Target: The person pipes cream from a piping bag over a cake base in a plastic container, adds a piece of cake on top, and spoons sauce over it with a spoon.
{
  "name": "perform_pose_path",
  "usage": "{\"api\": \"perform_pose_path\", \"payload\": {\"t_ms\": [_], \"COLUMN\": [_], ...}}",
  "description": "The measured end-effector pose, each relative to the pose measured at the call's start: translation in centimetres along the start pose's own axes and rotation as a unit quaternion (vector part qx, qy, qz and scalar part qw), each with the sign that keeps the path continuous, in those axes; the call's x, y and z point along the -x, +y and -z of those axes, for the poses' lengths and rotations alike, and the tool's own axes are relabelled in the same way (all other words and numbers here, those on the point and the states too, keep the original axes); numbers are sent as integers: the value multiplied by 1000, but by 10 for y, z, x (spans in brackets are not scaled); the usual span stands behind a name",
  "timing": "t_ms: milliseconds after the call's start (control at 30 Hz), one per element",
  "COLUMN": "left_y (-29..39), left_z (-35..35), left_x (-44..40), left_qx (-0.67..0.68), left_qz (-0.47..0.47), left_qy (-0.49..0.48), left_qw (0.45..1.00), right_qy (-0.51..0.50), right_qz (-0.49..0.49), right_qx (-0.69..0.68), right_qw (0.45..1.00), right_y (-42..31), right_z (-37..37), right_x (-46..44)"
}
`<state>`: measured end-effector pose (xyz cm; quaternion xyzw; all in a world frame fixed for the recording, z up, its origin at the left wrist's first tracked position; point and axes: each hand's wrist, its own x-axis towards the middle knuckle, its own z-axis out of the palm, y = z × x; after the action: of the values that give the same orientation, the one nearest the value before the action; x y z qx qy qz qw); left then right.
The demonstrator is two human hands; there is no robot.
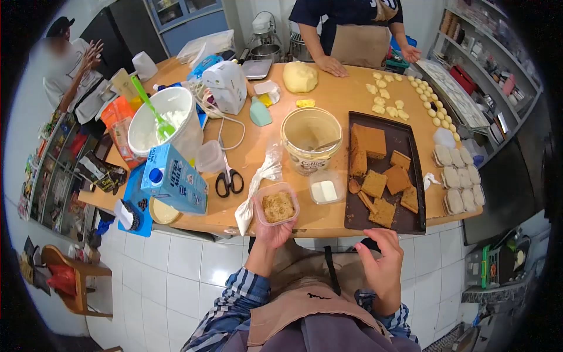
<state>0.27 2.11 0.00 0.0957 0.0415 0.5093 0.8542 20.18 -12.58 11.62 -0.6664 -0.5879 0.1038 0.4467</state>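
My left hand (274,232) is closed around a small clear plastic tub (258,206) and holds it up at the table's near edge. Brown cake crumbs (278,207) fill its bottom. My right hand (382,263) is in front of the table, bent at the fingers, thumb apart, with nothing visible in it. Just beyond it lies a dark baking tray (404,220) with cut brown sponge cake (369,141). Between the tub and the tray stands another clear container (326,186) with a white block inside. A filled piping bag (253,202) lies left of my left hand.
Behind the tub stands a large cream bucket (311,141). To the left are scissors (229,180), a milk carton (176,179) and a white bowl (182,126) with a green spatula. Dough balls (437,111) and wrapped stacks (459,180) line the right. A co-worker (360,32) stands opposite; another person (73,73) stands left.
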Motion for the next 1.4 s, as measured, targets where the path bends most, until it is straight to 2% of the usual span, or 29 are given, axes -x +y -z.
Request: {"api": "perform_pose_path", "payload": {"t_ms": [100, 200, 300, 433, 467, 767, 967, 1067, 1167, 1267, 1333, 1400], "left_y": [0, -2, 0, -1, -1, -1, -2, -2, -2, -2, -2, 0], "left_z": [0, -7, 6, 5, 11, 8, 7, 6, 1, -5, -8, -4], "left_x": [1, 2, 1, 2, 2, 3, 3, 1, 1, 2, 2, 2], "left_qx": [-16, 26, 20, 23, 23, 75, 43, 45, 31, 52, 77, 46], "left_qz": [4, 7, 31, 35, 41, 44, 40, 42, 35, 46, 52, 55], "left_qy": [-4, 40, -10, -17, -57, -5, 14, 17, 39, 35, 12, 6], "left_qw": [1000, 999, 999, 999, 997, 996, 998, 998, 998, 997, 996, 997], "right_qy": [-7, -8, -5, -19, -25, -65, -104, -93, -127, -159, -161, -161], "right_qz": [-1, -10, -10, -6, -5, 34, 21, 54, -99, -136, -122, -117], "right_qx": [6, 3, 9, 27, 29, 30, 33, 22, -39, 6, 19, 32], "right_qw": [1000, 1000, 1000, 999, 999, 997, 994, 994, 986, 978, 979, 979], "right_y": [1, -2, -2, -3, -3, -3, 0, 3, -7, -4, 2, 7], "right_z": [-3, -5, -6, -10, -12, -27, -28, -29, -22, -14, -14, -14], "right_x": [0, -1, -4, -8, -9, -18, -20, -19, -18, -16, -13, -12]}}
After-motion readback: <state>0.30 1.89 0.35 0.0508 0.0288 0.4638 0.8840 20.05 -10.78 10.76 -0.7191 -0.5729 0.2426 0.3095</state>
